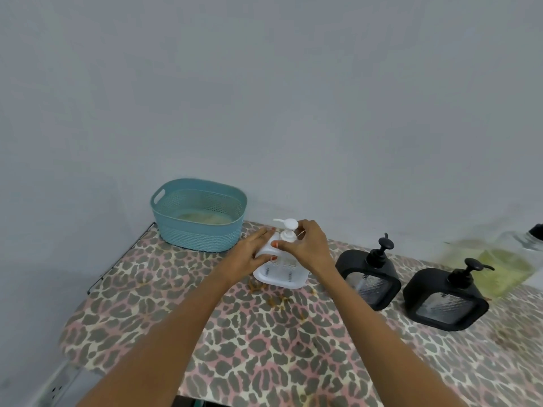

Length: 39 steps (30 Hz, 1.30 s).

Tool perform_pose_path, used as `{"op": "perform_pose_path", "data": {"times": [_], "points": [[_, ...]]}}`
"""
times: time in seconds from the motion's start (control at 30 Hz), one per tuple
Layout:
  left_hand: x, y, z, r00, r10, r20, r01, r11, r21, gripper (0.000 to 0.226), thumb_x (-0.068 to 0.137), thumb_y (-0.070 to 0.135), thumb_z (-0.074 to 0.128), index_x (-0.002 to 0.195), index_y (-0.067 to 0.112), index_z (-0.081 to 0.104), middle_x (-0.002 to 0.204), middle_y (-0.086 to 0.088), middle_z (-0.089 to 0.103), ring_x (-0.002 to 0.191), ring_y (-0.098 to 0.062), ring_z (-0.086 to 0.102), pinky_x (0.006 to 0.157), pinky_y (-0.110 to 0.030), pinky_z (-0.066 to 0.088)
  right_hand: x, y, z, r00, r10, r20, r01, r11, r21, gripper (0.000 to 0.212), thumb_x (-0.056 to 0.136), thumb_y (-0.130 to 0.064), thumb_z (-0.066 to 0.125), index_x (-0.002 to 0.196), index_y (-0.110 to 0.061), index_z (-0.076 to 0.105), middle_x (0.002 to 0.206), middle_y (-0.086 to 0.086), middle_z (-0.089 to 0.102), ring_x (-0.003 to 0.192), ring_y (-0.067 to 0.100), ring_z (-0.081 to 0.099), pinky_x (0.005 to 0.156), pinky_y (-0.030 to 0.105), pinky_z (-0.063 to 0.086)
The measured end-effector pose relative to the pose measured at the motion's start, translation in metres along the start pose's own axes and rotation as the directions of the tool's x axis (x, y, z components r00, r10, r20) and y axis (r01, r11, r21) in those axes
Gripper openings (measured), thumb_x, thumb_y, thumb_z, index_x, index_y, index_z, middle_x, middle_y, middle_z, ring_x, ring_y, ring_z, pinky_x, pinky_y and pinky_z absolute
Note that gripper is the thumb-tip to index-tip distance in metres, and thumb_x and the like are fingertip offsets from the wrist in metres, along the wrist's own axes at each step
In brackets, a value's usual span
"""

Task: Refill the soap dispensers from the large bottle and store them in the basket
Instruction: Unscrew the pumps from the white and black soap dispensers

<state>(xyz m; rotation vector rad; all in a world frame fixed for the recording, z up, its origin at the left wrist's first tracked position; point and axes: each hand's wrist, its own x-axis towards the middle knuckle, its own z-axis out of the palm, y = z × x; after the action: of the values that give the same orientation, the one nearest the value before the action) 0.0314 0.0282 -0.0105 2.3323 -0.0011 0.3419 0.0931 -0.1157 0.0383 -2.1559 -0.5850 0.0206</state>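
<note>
A white soap dispenser (pixel 284 274) with a white pump stands on the leopard-print table (pixel 264 348), just right of the teal basket (pixel 199 214). My left hand (pixel 249 254) holds the dispenser's body from the left. My right hand (pixel 305 245) pinches the pump collar at its top. Two black dispensers (pixel 368 274) (pixel 445 301) stand to the right. The large clear bottle (pixel 496 259) with yellow-green liquid lies at the far right.
The basket sits at the table's back left corner against a grey wall and shows a pale patch on its bottom. A thin metal rail (pixel 117 259) runs along the table's left edge. Small brownish stains mark the cloth near the white dispenser.
</note>
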Motion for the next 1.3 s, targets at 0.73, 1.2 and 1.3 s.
{"op": "perform_pose_path", "data": {"times": [0.73, 1.2, 1.3], "points": [[-0.002, -0.002, 0.003, 0.999, -0.033, -0.003, 0.032, 0.998, -0.053, 0.061, 0.087, 0.014, 0.058, 0.141, 0.011, 0.027, 0.151, -0.008, 0.023, 0.137, -0.019, 0.026, 0.106, -0.024, 0.026, -0.009, 0.008, 0.011, 0.994, 0.022, -0.108, -0.003, 0.985, 0.175, 0.033, 0.072, -0.018, 0.075, 0.097, -0.016, 0.053, 0.088, -0.004, 0.055, 0.074, 0.005, 0.050, 0.058, 0.008, 0.036], [-0.003, -0.001, 0.002, 1.000, -0.024, 0.001, 0.024, 1.000, -0.016, 0.060, 0.089, 0.016, 0.056, 0.141, 0.014, 0.027, 0.152, -0.006, 0.022, 0.137, -0.020, 0.026, 0.109, -0.032, 0.031, -0.012, 0.009, 0.013, 0.988, 0.060, -0.139, -0.024, 0.968, 0.249, 0.045, 0.069, -0.025, 0.080, 0.102, -0.015, 0.052, 0.094, -0.003, 0.052, 0.083, 0.010, 0.050, 0.070, 0.018, 0.040], [-0.002, -0.001, 0.002, 1.000, -0.018, -0.006, 0.018, 1.000, -0.022, 0.060, 0.088, 0.015, 0.056, 0.141, 0.012, 0.027, 0.152, -0.007, 0.022, 0.137, -0.020, 0.027, 0.106, -0.025, 0.029, -0.014, 0.009, 0.010, 0.989, 0.060, -0.137, -0.020, 0.961, 0.275, 0.035, 0.071, -0.018, 0.077, 0.094, -0.021, 0.051, 0.082, -0.012, 0.054, 0.074, 0.000, 0.050, 0.061, 0.007, 0.038]]}}
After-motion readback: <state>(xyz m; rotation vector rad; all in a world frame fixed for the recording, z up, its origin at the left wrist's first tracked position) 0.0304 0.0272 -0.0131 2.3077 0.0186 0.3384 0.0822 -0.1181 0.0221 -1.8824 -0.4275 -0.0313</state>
